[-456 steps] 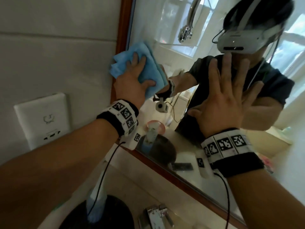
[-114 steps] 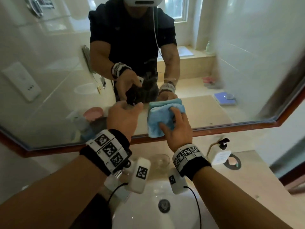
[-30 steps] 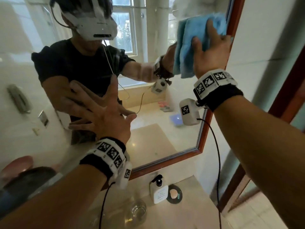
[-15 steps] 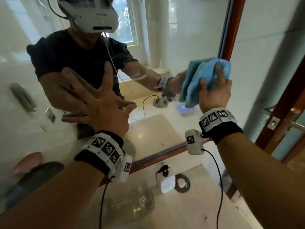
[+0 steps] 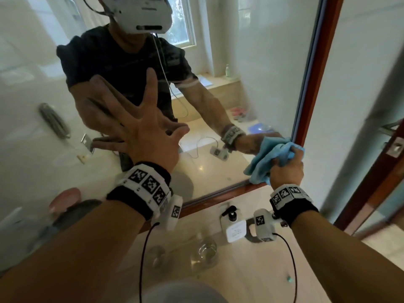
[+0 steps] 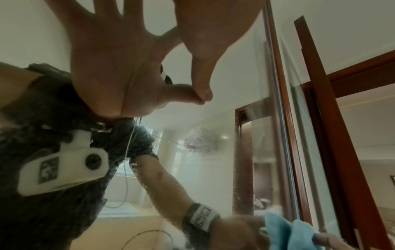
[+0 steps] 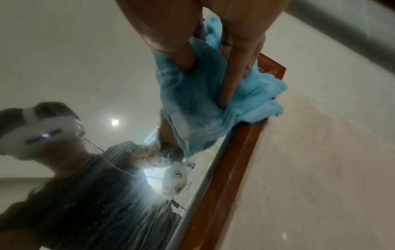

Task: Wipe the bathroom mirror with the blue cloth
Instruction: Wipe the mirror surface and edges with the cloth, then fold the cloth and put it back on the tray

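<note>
**Wiping into the mirror's lower right corner**

My right hand (image 5: 285, 169) grips the bunched blue cloth (image 5: 265, 158), fingers (image 7: 229, 81) dug into its fleecy folds, pressing it on the bathroom mirror (image 5: 251, 62) at about 4 o'clock, where the glass meets the reddish wooden frame (image 5: 317, 68). My left hand (image 5: 142, 136) lies splayed flat on the glass near centre, holding nothing. To finish well, I should flatten the wad and run it along the frame. The glass looks smooth, slightly streaked. At 6 o'clock stands a white pump bottle (image 5: 234, 228).
</note>
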The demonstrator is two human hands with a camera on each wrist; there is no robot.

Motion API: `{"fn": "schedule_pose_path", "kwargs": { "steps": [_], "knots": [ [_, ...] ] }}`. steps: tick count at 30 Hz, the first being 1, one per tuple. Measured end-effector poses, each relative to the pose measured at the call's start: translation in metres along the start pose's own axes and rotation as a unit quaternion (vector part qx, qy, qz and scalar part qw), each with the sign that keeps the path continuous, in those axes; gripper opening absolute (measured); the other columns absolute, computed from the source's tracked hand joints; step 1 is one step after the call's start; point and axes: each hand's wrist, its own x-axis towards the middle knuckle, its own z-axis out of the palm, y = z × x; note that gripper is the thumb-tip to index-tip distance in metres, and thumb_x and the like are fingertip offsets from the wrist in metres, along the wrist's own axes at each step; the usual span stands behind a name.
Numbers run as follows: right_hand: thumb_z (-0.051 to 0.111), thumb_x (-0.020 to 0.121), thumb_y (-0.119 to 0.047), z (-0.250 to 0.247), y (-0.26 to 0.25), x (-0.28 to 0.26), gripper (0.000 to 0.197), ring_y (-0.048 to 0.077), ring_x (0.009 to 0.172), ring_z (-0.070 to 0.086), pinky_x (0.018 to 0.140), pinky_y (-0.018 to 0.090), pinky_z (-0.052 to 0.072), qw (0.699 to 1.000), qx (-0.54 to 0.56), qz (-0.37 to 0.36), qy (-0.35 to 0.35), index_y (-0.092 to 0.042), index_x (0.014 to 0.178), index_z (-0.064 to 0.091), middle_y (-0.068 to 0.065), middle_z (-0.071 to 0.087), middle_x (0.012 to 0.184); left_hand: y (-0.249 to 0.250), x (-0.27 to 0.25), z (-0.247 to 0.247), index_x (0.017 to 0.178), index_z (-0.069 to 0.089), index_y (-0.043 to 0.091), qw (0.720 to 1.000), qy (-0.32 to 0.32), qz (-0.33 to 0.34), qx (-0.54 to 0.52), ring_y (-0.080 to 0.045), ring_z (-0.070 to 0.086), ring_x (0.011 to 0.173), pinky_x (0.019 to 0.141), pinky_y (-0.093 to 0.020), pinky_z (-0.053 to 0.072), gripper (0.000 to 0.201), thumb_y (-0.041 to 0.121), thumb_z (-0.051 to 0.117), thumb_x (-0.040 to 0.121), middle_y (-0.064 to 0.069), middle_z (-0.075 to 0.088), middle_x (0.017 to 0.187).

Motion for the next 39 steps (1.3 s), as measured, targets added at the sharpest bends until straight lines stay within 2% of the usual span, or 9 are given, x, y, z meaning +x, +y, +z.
{"fn": "schedule_pose_path", "kwargs": {
  "steps": [4,9,13,16,19,25,32,35,39],
  "knots": [
    [0.057,0.090,-0.028,-0.004,-0.009,-0.009,0.038,0.029,0.109,0.060,0.094,0.045,0.051,0.999,0.050,-0.021,0.002,-0.038,0.124,0.043,0.008,0.060,0.123,-0.003,-0.005,-0.003,0.145,0.001,0.061,1.000,0.005,0.017,0.002,-0.048,-0.019,0.143,0.097,-0.082,-0.002,0.113,0.049,0.082,0.068,-0.021,-0.021,0.158],
    [0.060,0.092,-0.013,-0.011,-0.043,-0.037,0.044,0.020,0.101,0.062,0.085,0.045,0.057,0.986,0.107,-0.117,-0.059,-0.033,0.128,0.044,-0.005,0.059,0.113,-0.019,-0.018,-0.010,0.147,0.016,0.055,0.999,-0.002,0.048,0.007,-0.040,-0.007,0.148,0.109,-0.074,0.009,0.095,0.056,0.075,0.072,-0.010,-0.008,0.162],
    [0.062,0.092,-0.020,-0.015,-0.088,-0.088,0.052,0.014,0.099,0.064,0.079,0.045,0.059,0.957,0.162,-0.207,-0.121,-0.037,0.134,0.036,-0.013,0.058,0.109,-0.025,-0.035,-0.020,0.132,0.053,0.033,0.983,-0.026,0.147,-0.103,-0.018,0.041,0.131,0.108,-0.042,0.039,0.065,0.063,0.062,0.075,0.003,0.046,0.143],
    [0.066,0.089,-0.020,-0.013,-0.111,-0.127,0.063,0.009,0.096,0.065,0.080,0.035,0.058,0.934,0.188,-0.256,-0.163,-0.038,0.138,0.032,-0.005,0.060,0.115,-0.024,-0.055,-0.035,0.134,0.055,0.028,0.956,-0.128,0.134,-0.229,-0.011,0.059,0.104,0.090,-0.024,0.049,0.074,0.067,0.063,0.071,0.008,0.061,0.124],
    [0.067,0.087,-0.015,-0.009,-0.124,-0.167,0.073,0.009,0.095,0.065,0.079,0.021,0.055,0.914,0.190,-0.289,-0.212,-0.038,0.144,0.027,0.002,0.065,0.109,-0.037,-0.068,-0.055,0.130,0.057,0.029,0.940,-0.156,0.137,-0.270,-0.005,0.061,0.101,0.089,-0.021,0.051,0.072,0.064,0.067,0.068,0.013,0.065,0.117],
    [0.082,0.075,-0.027,0.006,-0.136,-0.235,0.078,0.012,0.083,0.064,0.076,0.026,0.055,0.865,0.158,-0.354,-0.319,-0.030,0.139,0.039,0.002,0.066,0.093,-0.116,-0.075,-0.104,0.108,0.067,0.019,0.959,-0.110,0.099,-0.243,-0.012,0.063,0.087,0.077,-0.023,0.049,0.023,0.031,0.059,0.090,0.004,0.070,0.096],
    [0.084,0.069,-0.039,0.031,-0.134,-0.319,0.064,0.008,0.103,0.052,0.084,0.006,0.040,0.777,0.069,-0.466,-0.417,-0.022,0.124,0.057,0.002,0.052,0.117,-0.229,-0.124,-0.162,0.097,0.065,0.025,0.952,-0.169,0.023,-0.253,-0.006,0.061,0.080,0.073,-0.025,0.047,0.013,0.014,0.059,0.093,0.014,0.063,0.083],
    [0.083,0.071,-0.036,0.045,-0.122,-0.365,0.059,0.004,0.090,0.058,0.075,0.009,0.047,0.725,-0.034,-0.459,-0.512,-0.029,0.124,0.057,-0.008,0.063,0.109,-0.278,-0.162,-0.180,0.094,0.067,0.020,0.949,-0.181,-0.022,-0.256,-0.008,0.061,0.080,0.072,-0.023,0.046,0.014,0.008,0.060,0.090,0.008,0.066,0.084],
    [0.079,0.077,-0.028,0.067,-0.090,-0.430,0.020,0.011,0.069,0.058,0.064,0.024,0.047,0.661,-0.112,-0.470,-0.574,-0.016,0.090,0.070,-0.006,0.065,0.079,-0.340,-0.212,-0.194,0.093,0.068,0.025,0.949,-0.194,-0.083,-0.234,-0.011,0.064,0.081,0.074,-0.026,0.051,0.013,0.015,0.059,0.089,0.007,0.069,0.086]
  ]
}}
